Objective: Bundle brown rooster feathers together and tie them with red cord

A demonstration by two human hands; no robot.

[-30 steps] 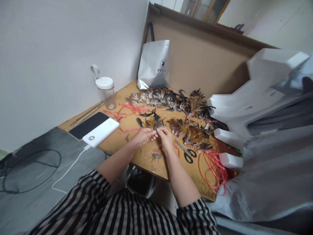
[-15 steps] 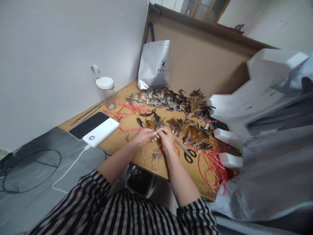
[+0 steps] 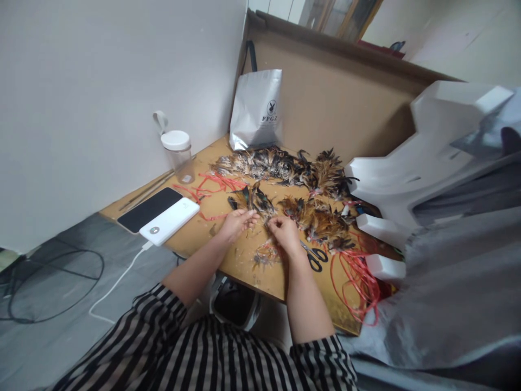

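My left hand is just above the table, thumb and fingers pinched together. What it pinches, if anything, is too small to make out. A little to its right, my right hand is closed with its fingertips bent inward near the quill ends of the feathers; whatever is in them is hidden. Just beyond both hands lies a small bunch of dark and brown feathers. Black-handled scissors rest right of my right wrist, partly covered by it. Feather scraps with red strands lie between my forearms.
Rows of tied feathers lie at right, with a longer feather pile behind. Red plastic twine coils at the right edge. A phone, white power bank, lidded cup and silver bag stand around.
My hands, which met at the fingertips over the feather bunch, have moved apart. The right hand shifted right and slightly down, covering part of the scissors; the left moved slightly left.
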